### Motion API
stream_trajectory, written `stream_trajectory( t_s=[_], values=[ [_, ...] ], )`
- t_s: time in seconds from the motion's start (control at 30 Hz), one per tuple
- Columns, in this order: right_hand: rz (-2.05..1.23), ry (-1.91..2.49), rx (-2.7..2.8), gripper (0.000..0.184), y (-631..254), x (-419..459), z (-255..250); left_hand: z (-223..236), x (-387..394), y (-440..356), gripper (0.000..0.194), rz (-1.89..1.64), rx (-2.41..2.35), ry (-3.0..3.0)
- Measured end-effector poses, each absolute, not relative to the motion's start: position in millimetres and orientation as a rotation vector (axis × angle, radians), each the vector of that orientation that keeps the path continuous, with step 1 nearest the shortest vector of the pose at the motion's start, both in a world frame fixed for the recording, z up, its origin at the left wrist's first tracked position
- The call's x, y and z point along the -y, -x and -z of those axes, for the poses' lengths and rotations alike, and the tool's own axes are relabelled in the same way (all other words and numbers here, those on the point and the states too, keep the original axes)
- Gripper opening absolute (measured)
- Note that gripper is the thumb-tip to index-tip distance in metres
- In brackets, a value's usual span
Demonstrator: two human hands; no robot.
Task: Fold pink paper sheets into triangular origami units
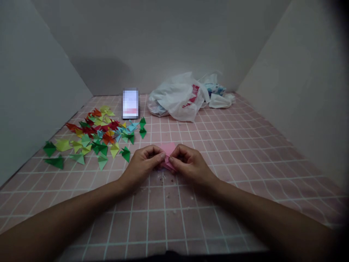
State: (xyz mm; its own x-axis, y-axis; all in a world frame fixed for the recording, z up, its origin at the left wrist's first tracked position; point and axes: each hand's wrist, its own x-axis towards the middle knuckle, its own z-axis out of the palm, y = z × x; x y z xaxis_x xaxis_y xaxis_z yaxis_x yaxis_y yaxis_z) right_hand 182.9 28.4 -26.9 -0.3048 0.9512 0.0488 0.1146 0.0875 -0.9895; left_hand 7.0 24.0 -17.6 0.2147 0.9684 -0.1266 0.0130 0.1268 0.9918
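Observation:
A small piece of pink paper lies between my two hands near the middle of the pink checked table cover. My left hand pinches its left side with curled fingers. My right hand pinches its right side the same way. Both hands rest on the cover, fingertips almost touching, and they hide the lower part of the paper.
A heap of several folded paper triangles in green, yellow, red and blue spreads at the left. A phone stands behind it. White plastic bags lie at the back. Grey walls close in on three sides. Small crumbs dot the cover.

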Motion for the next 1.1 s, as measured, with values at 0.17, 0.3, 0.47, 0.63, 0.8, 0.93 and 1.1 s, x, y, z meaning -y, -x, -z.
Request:
stream_trajectory(
  t_s=[0.17,0.3,0.47,0.63,0.8,0.93,1.1],
  values=[
    [-1.363,1.082,1.51,0.018,-182,-29,28,19,-26,-7,0.016,-0.958,-1.08,-1.138],
    [-1.355,1.086,1.513,0.019,-182,-29,26,16,-26,-8,0.016,-0.945,-1.093,-1.135],
    [-1.362,1.071,1.568,0.017,-183,-28,24,14,-26,-7,0.012,-0.939,-1.128,-1.183],
    [-1.482,1.056,1.481,0.014,-182,-27,23,15,-31,-4,0.011,-0.944,-1.139,-1.204],
    [-1.685,0.957,1.264,0.014,-183,-28,26,17,-32,0,0.011,-0.943,-1.09,-1.339],
    [-1.857,0.87,1.173,0.014,-184,-29,28,19,-34,4,0.01,-1.053,-1.107,-1.779],
    [-1.993,0.834,1.124,0.014,-185,-29,27,17,-38,7,0.01,-1.215,-0.978,-2.31]
  ],
)
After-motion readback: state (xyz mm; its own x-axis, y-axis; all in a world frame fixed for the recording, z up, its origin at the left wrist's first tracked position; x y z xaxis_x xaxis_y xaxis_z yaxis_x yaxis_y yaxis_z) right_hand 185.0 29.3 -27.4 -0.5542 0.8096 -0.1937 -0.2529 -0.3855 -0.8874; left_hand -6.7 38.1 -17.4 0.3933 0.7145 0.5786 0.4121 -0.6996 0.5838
